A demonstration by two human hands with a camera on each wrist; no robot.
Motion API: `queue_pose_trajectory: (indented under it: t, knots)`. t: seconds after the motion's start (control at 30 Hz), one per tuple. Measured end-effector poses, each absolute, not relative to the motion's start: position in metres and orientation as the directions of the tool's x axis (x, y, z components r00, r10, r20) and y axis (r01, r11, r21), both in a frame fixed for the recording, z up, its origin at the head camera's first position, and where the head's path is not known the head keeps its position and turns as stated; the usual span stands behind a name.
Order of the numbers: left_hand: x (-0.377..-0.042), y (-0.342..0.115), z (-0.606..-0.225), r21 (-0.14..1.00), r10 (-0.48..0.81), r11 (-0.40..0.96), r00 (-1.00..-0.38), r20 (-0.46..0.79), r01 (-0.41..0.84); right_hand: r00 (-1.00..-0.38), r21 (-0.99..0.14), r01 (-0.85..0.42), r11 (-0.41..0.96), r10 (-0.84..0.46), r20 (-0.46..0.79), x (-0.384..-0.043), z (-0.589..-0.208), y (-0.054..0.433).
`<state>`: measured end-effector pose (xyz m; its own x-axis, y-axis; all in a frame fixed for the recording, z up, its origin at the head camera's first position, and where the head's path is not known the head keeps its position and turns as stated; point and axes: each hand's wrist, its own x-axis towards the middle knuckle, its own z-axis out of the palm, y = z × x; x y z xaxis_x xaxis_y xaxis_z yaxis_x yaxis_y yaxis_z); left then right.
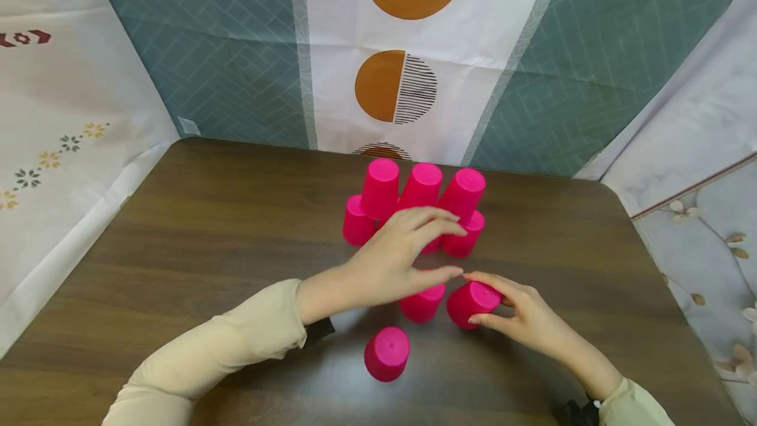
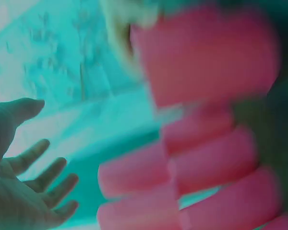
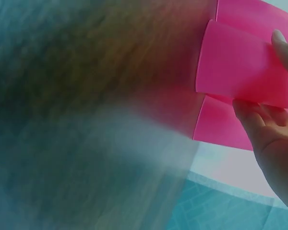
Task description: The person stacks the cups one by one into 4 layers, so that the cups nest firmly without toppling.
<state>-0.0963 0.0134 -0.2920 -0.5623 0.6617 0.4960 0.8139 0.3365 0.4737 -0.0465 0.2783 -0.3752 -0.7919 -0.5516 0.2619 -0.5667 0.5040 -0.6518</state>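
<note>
My left hand [image 1: 390,260] hovers in front of a two-row stack of pink cups, fingers apart and holding nothing. In the left wrist view the same hand [image 2: 26,177] has its fingers spread. My right hand [image 1: 529,317] grips an upside-down pink cup [image 1: 461,307] between thumb and fingers; the right wrist view shows them on both sides of this cup [image 3: 242,64]. Just left of it stands another cup [image 1: 421,306], partly covered by my left hand. The stack's upper row has three cups, including its left cup [image 1: 380,190]; the lower row is partly hidden.
A single upside-down cup [image 1: 386,355] stands nearer me on the brown wooden table [image 1: 236,215]. Behind the stack, a patterned cloth [image 1: 236,51] hangs at the table's back edge. Light cloths [image 1: 65,97] hang at both sides.
</note>
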Motion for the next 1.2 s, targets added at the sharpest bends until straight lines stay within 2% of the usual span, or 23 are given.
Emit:
queue_pose_trajectory:
  t: [0.2,0.37,0.63,0.83,1.0,1.2]
  knots:
    - [-0.047,-0.028,-0.317,0.678,0.668,0.435,-0.717,0.198,0.592,-0.802,-0.651,-0.539,0.535,-0.563,0.2,-0.046,-0.375,0.279]
    - [-0.026,-0.045,-0.33,0.747,0.672,0.466,-0.739,0.051,0.475,-0.809,-0.576,-0.545,0.61,-0.564,0.169,-0.045,-0.377,0.285]
    - [-0.008,-0.048,-0.343,0.725,0.707,0.419,-0.698,0.117,0.546,-0.854,-0.639,-0.482,0.599,-0.486,0.189,-0.047,-0.362,0.285]
    - [0.0,-0.049,-0.35,0.686,0.713,0.432,-0.687,0.137,0.586,-0.879,-0.591,-0.457,0.665,-0.438,0.188,-0.05,-0.326,0.287]
    - [0.003,-0.048,-0.353,0.674,0.687,0.454,-0.711,0.152,0.583,-0.845,-0.496,-0.532,0.686,-0.472,0.253,-0.056,-0.292,0.288]
    - [0.003,-0.049,-0.351,0.673,0.63,0.538,-0.773,0.079,0.507,-0.802,-0.409,-0.596,0.691,-0.485,0.349,-0.078,-0.251,0.288]
